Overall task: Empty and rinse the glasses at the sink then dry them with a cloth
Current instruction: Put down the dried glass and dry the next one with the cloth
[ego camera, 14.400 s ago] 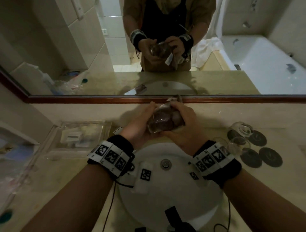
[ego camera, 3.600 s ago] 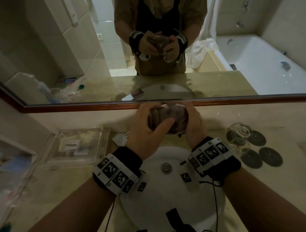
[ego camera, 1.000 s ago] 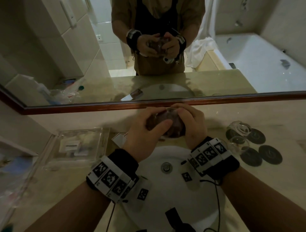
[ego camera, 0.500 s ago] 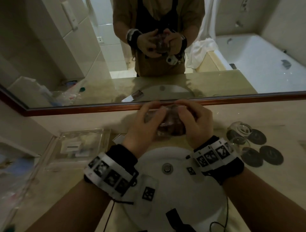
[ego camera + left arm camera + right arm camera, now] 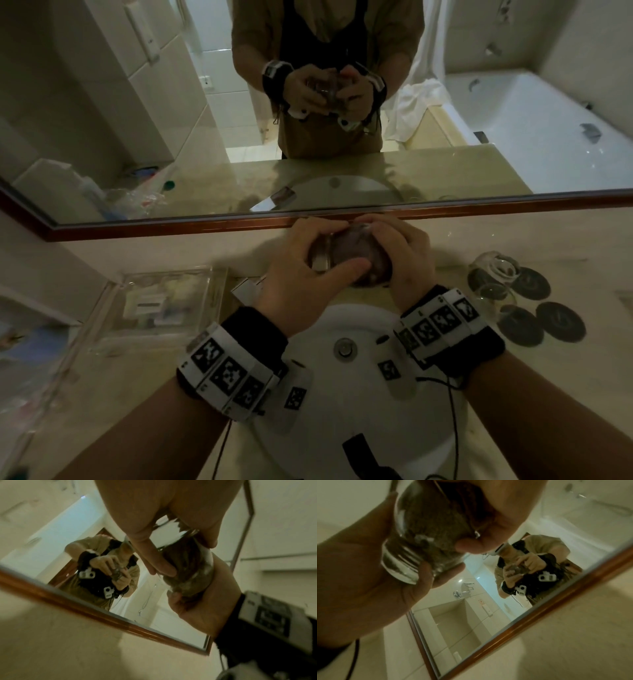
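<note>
A clear glass with a brown cloth stuffed inside is held above the back rim of the white sink. My left hand grips its rim end, thumb across the front. My right hand cups the thick base in its palm. In the left wrist view my left hand's fingers curl over the glass. In the right wrist view my right hand wraps the glass. Two more glasses stand at the right.
Several dark round coasters lie on the counter at the right, beside the two glasses. A clear plastic tray with small items sits at the left. The wood-framed mirror runs just behind my hands. The drain is below them.
Both hands keep hold of the glass above the sink. My left thumb has moved back across the front of the glass, and the glass has turned a little between my hands.
</note>
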The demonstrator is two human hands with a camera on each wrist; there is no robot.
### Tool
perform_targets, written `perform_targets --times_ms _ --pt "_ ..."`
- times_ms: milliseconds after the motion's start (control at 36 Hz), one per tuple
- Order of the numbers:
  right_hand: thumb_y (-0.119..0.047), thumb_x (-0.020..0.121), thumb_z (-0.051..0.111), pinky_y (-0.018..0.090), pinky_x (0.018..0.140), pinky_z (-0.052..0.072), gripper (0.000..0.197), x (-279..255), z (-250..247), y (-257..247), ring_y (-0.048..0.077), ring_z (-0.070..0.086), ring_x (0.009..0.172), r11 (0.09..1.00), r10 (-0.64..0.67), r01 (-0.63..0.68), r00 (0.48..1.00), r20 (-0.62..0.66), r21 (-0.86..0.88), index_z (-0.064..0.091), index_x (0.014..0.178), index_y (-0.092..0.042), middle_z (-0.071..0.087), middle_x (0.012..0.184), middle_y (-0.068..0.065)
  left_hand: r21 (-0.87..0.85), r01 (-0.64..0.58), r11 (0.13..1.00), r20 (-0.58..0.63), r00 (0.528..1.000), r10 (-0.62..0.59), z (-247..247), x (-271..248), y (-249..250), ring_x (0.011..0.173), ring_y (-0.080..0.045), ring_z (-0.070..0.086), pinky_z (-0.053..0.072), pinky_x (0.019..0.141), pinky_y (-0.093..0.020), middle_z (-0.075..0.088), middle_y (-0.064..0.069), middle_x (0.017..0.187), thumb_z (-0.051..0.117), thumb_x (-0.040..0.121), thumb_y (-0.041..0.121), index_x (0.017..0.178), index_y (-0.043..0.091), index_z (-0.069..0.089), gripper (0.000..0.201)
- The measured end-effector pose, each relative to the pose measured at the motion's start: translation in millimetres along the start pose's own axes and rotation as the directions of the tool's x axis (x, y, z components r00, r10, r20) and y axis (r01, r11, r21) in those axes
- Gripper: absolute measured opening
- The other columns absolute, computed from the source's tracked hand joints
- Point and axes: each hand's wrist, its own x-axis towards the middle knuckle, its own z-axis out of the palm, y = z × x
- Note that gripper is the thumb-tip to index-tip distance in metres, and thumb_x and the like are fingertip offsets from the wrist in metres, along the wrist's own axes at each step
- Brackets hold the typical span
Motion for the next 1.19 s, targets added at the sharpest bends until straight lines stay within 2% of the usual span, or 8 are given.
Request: perform_targets --times_ms 167,278,417,778,972,1028,1111,1194 --pt "-0.017 0.092 0.055 0.011 0.06 0.049 0.022 0 1 6 -0.005 0.062 0.063 0.975 0.186 -0.182 0.982 -0.022 0.124 0.069 0.097 -0.001 0.066 0.071 -0.013 0.234 -0.239 0.942 0.041 0.971 0.236 3 0 -15 0.103 0.006 0.047 0.038 0.09 -0.007 0.052 0.005 0.113 0.068 0.076 0.046 0.114 0.028 0.056 0.044" --pt "-0.041 0.077 0.056 0.017 0.065 0.052 0.026 -9 5 -4 0.003 0.065 0.075 0.997 -0.069 0.071 0.995 -0.073 0.019 0.068 0.085 -0.02 0.069 0.079 -0.008 -0.189 0.164 0.968 0.029 0.986 -0.162 4 -3 0 0.103 0.001 0.06 0.055 0.074 -0.018 0.054 0.013 0.117 0.07 0.082 0.048 0.117 0.036 0.049 0.042" --pt "-0.039 0.083 0.054 0.02 0.068 0.053 0.032 -12 0 4 0.001 0.065 0.077 0.922 -0.303 0.296 0.953 0.012 -0.25 0.065 0.104 -0.017 0.067 0.087 -0.007 -0.522 0.597 0.609 0.267 0.793 -0.548 -1 7 7 0.078 -0.02 0.073 0.061 0.058 -0.035 0.073 -0.003 0.095 0.06 0.08 0.041 0.106 0.018 0.062 0.034" --pt "-0.034 0.084 0.054 0.014 0.066 0.049 0.024 2 0 -13 -0.001 0.064 0.071 0.984 -0.134 0.13 0.991 -0.02 -0.119 0.068 0.086 -0.015 0.072 0.089 0.011 -0.157 0.149 0.976 -0.002 0.989 -0.151 0 4 9 0.093 -0.004 0.062 0.055 0.068 -0.019 0.06 0.006 0.107 0.077 0.078 0.034 0.108 0.027 0.058 0.036" --pt "-0.006 0.077 0.072 0.015 0.08 0.05 0.035 -3 -8 -19 0.023 0.059 0.089 0.988 0.151 -0.155 0.979 0.139 0.023 0.062 0.11 -0.002 0.064 0.107 0.024 0.199 -0.195 0.96 -0.018 0.979 0.202 7 -6 5 0.097 0.01 0.048 0.038 0.081 -0.004 0.053 0.005 0.107 0.064 0.075 0.05 0.109 0.03 0.052 0.042" --pt "-0.001 0.085 0.066 0.0 0.074 0.042 0.027 -3 -8 -22 0.021 0.056 0.089 0.982 0.178 -0.18 0.983 0.039 0.061 0.062 0.112 -0.004 0.063 0.111 0.025 0.173 -0.145 0.974 -0.019 0.988 0.151 7 -8 5 0.097 0.009 0.05 0.041 0.081 -0.007 0.052 0.009 0.107 0.063 0.075 0.053 0.11 0.03 0.052 0.044" --pt "-0.016 0.087 0.063 0.029 0.082 0.049 0.008 -7 -5 -27 0.021 0.062 0.074 0.993 0.091 -0.095 0.994 -0.056 -0.065 0.068 0.084 -0.01 0.07 0.088 0.02 -0.02 0.07 0.997 0.005 0.998 -0.07 3 -12 13 0.099 -0.002 0.06 0.056 0.075 -0.02 0.057 0.01 0.113 0.068 0.073 0.058 0.114 0.03 0.052 0.051" --pt "-0.038 0.082 0.056 0.019 0.063 0.047 0.023 -15 -2 -40 0.005 0.057 0.058 0.986 0.025 -0.032 0.999 -0.046 -0.164 0.064 0.065 -0.023 0.062 0.058 -0.009 -0.322 0.396 0.86 0.154 0.918 -0.365 -1 -16 27 0.099 -0.021 0.068 0.061 0.066 -0.033 0.06 -0.008 0.121 0.068 0.071 0.053 0.119 0.025 0.053 0.057"
